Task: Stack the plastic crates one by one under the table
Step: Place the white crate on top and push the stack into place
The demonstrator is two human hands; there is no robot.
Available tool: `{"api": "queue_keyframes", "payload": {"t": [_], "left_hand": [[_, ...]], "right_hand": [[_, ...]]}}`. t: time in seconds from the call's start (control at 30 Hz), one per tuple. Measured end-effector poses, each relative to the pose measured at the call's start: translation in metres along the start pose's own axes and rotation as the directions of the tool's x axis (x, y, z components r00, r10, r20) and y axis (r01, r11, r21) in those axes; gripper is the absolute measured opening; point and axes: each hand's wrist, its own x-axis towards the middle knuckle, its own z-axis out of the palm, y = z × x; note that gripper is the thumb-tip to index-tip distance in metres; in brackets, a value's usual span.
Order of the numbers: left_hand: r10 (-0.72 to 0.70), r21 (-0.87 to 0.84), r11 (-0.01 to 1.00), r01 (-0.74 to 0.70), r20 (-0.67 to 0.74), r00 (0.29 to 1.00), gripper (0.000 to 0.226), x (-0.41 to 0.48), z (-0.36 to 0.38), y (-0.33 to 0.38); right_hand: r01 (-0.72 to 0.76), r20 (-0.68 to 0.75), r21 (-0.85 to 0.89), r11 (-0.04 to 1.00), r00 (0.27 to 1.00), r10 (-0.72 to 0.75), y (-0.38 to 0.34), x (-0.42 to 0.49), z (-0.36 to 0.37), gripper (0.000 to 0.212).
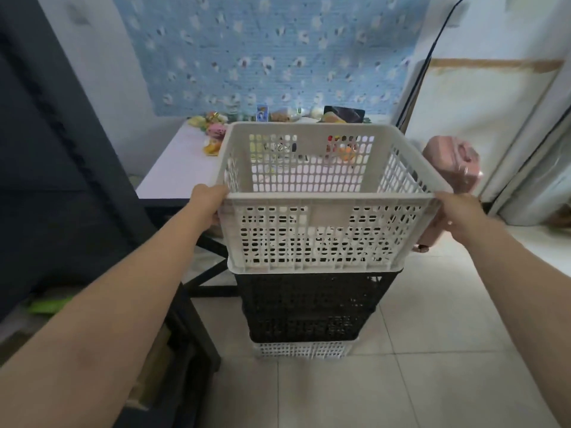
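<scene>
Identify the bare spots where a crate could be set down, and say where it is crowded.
Bare tiled floor lies in front and right of the crate stack, short of the pink bag. The table's near end is bare. Its far end is crowded with small items.

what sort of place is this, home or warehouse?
Probably a room in a home: a floral blue cloth hangs on the wall, a white table holds small items, and a pink suitcase stands on the tiled floor.
</scene>
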Motion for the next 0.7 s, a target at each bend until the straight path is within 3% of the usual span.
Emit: {"api": "queue_keyframes", "payload": {"t": [0.07,0.2,0.33,0.53,0.7], "left_hand": [[-0.052,-0.085,0.995,0.055,0.032,0.998,0.04,0.003,0.0,-0.002],[-0.033,-0.11,0.993,0.035,0.017,0.999,0.034,0.011,0.003,-0.005],[-0.023,-0.155,0.988,0.019,-0.026,0.999,0.036,0.012,0.008,-0.009],[0.002,-0.219,0.975,-0.017,-0.067,0.998,0.037,0.007,0.013,-0.011],[0.023,-0.266,0.963,-0.049,-0.101,0.995,0.037,0.007,0.018,-0.015]], "right_hand": [[-0.087,0.056,0.069,0.994,0.995,0.083,0.003,-0.005,0.006,0.03],[-0.137,0.132,0.171,0.976,0.985,0.115,0.002,-0.003,0.015,0.036],[-0.159,0.152,0.232,0.96,0.98,0.125,-0.004,-0.002,0.015,0.007],[-0.233,0.196,0.361,0.903,0.966,0.171,-0.008,-0.003,0.016,0.011],[-0.248,0.207,0.356,0.901,0.961,0.183,-0.012,-0.005,0.014,0.012]]}}
